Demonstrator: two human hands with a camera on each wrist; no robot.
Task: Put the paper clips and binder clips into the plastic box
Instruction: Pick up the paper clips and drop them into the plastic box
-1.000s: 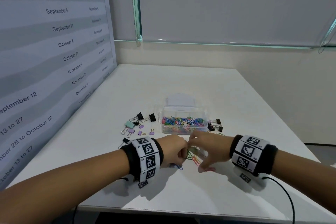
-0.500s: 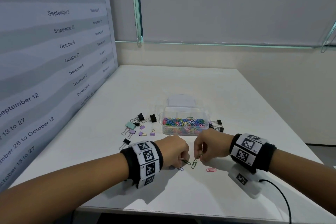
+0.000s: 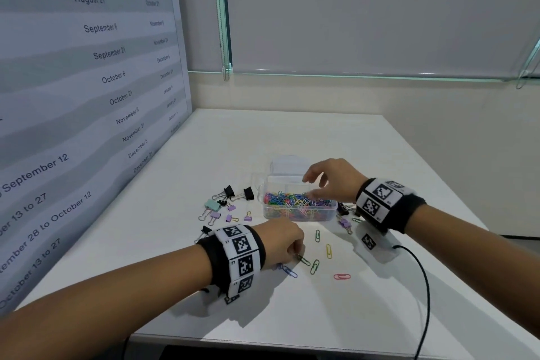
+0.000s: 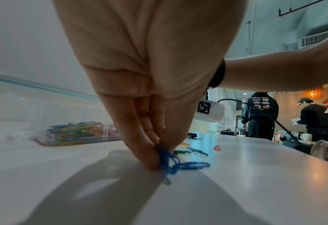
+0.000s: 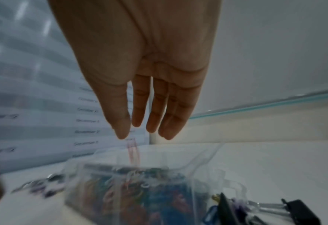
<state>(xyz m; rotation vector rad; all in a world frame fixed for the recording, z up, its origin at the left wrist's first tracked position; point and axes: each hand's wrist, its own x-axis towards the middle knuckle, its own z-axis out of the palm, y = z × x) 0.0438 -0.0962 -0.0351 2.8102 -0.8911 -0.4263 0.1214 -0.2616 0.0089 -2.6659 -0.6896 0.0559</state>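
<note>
The clear plastic box [image 3: 264,207] stands mid-table, its lid open behind it, holding a heap of coloured paper clips [image 3: 295,203]. My right hand [image 3: 312,184] hovers over the box with fingers spread and straight; in the right wrist view a pink paper clip [image 5: 133,152] falls below its fingertips [image 5: 122,134] toward the box [image 5: 198,167]. My left hand [image 3: 295,251] is down on the table near the front, pinching blue paper clips [image 4: 171,162] between thumb and fingers. Green [image 3: 314,266], yellow [image 3: 329,251] and pink [image 3: 342,276] clips lie loose beside it.
Black, mint and purple binder clips [image 3: 228,204] lie left of the box, and a few more binder clips [image 3: 344,221] right of it under my right wrist. A calendar panel [image 3: 87,96] walls the left side. A black cable [image 3: 423,286] trails off the front right.
My right hand has lifted from the loose clips near the front up over the box and opened, dropping a pink clip. My left hand stays low, pinching clips.
</note>
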